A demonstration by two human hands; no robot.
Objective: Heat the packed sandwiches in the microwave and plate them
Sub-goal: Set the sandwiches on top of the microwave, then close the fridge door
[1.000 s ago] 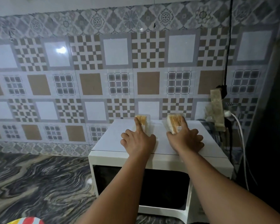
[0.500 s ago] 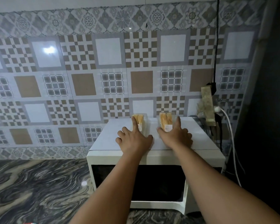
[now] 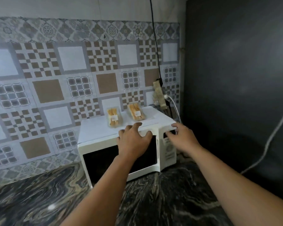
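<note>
Resting untouched atop white boxy microwave (image 3: pixel 104 132), two clear-wrapped sandwiches (image 3: pixel 114 117), freeing left hand (image 3: pixel 134 142) and right hand (image 3: pixel 181 137), both grips wide, empty, likely for door.

The microwave (image 3: pixel 104 137) stands on the counter (image 3: pixel 39 198) against the tiled wall (image 3: pixel 55 75). Two packed sandwiches lie side by side on its top toward the back, the left sandwich (image 3: pixel 114 117) just beside the right sandwich (image 3: pixel 136 112). A power strip (image 3: pixel 159 95) hangs behind its right rear corner
</note>
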